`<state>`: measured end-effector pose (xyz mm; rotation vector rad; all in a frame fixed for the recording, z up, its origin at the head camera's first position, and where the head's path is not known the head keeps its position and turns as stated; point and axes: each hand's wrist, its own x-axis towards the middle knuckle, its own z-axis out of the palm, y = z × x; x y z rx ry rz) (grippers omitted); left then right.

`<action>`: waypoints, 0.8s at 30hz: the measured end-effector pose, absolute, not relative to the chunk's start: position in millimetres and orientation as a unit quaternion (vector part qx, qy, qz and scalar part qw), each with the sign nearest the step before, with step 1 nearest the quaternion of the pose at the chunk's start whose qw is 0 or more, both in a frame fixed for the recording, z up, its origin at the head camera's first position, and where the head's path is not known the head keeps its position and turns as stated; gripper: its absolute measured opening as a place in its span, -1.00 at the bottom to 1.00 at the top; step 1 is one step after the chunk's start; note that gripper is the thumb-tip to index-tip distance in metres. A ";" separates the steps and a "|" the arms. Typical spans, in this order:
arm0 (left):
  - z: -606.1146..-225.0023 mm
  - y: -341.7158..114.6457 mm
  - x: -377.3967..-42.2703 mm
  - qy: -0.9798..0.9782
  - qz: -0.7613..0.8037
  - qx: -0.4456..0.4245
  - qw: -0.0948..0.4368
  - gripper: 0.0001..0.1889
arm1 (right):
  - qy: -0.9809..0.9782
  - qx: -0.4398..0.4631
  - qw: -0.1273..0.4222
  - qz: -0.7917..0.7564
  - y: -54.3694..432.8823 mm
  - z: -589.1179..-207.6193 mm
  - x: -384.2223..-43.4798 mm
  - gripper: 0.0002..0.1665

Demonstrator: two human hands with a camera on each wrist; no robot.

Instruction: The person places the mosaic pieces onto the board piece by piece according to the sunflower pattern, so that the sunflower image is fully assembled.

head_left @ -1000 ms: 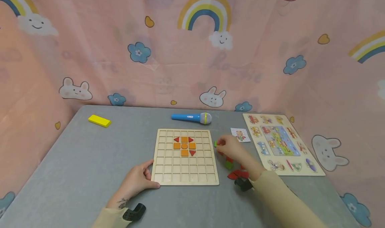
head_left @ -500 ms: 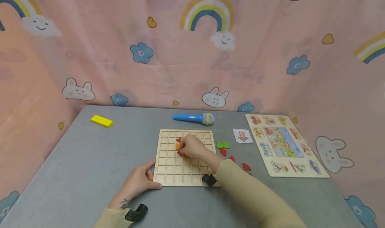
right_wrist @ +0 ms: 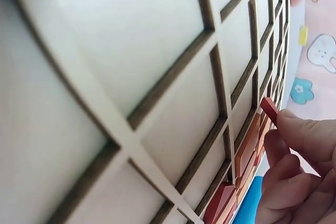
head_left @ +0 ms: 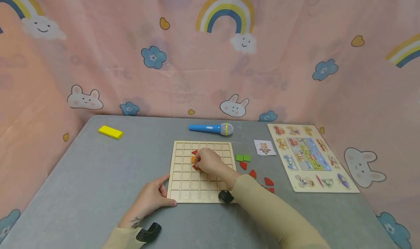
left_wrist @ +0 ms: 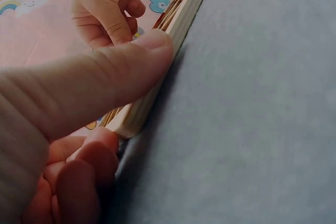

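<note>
A wooden grid board (head_left: pixel 187 194) lies on the table. My left hand (head_left: pixel 152 196) holds its near left corner, the thumb along the front edge and the fingers against the left side. Over the upper middle of the board, my right hand (head_left: pixel 210 161) pinches a small red tile (right_wrist: pixel 269 109) between thumb and fingers, close above the grid. An orange square tile (head_left: pixel 193 159) and a red triangle tile (head_left: pixel 195 152) show beside the right hand in the head view. That hand covers most of the other tiles set in the board.
Right of the board lie two green square tiles (head_left: pixel 243 158) and several red quarter-circle tiles (head_left: pixel 268 182). Behind them is a small picture card (head_left: pixel 264 147), with a picture puzzle board (head_left: pixel 282 168) at far right. A blue toy microphone (head_left: pixel 210 128) and a yellow block (head_left: pixel 111 132) lie farther back.
My right hand has moved left from the loose tiles to over the board, bringing the red tile, then stays there. The green tiles now lie side by side. My left hand keeps its place.
</note>
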<state>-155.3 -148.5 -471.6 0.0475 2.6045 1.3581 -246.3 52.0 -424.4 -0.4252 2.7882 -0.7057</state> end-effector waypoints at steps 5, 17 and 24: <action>-472.5 -148.8 -155.5 0.882 0.461 0.018 0.099 0.03 | 0.951 -0.149 0.118 -0.242 52.9 -422.4 -246.2 -0.86; -471.0 -150.3 -154.7 0.884 0.456 0.012 0.101 0.03 | 0.958 -0.137 0.104 -0.228 71.3 -405.5 -250.8 -0.86; -469.8 -148.0 -154.4 0.885 0.453 0.017 0.103 0.02 | 0.958 -0.258 0.083 -0.095 56.5 -414.0 -241.7 -0.85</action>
